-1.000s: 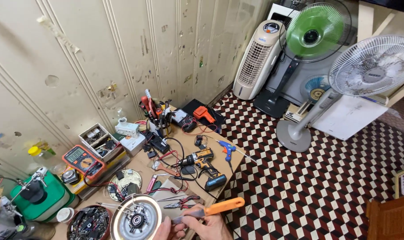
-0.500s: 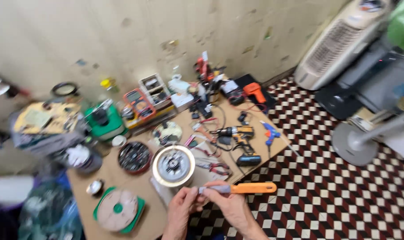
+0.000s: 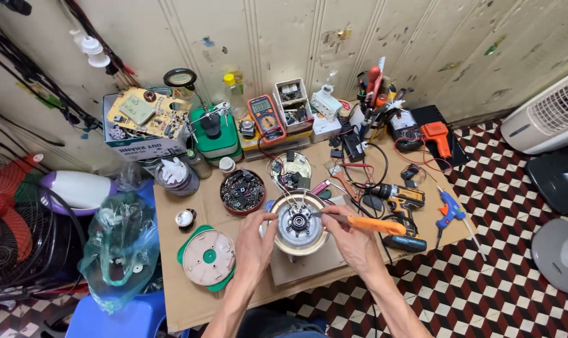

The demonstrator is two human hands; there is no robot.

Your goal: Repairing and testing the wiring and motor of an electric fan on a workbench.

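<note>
A round metal fan motor (image 3: 298,224) with a brass-coloured rim stands on a low cardboard-covered table (image 3: 190,307). My left hand (image 3: 254,245) grips the motor's left rim. My right hand (image 3: 353,241) holds an orange-handled screwdriver (image 3: 366,223) whose metal tip reaches left onto the motor's top near its centre shaft.
A green and beige round fan cover (image 3: 208,257) lies left of the motor. Behind are a tin of small parts (image 3: 242,191), a multimeter (image 3: 266,117), a cordless drill (image 3: 400,198), a blue glue gun (image 3: 447,211) and loose wires. A fan guard (image 3: 12,231) stands at left, checkered floor at right.
The view has swung left and down and moved closer to the table. The motor now stands on the table with my left hand on its rim, and the screwdriver tip has come onto its top.
</note>
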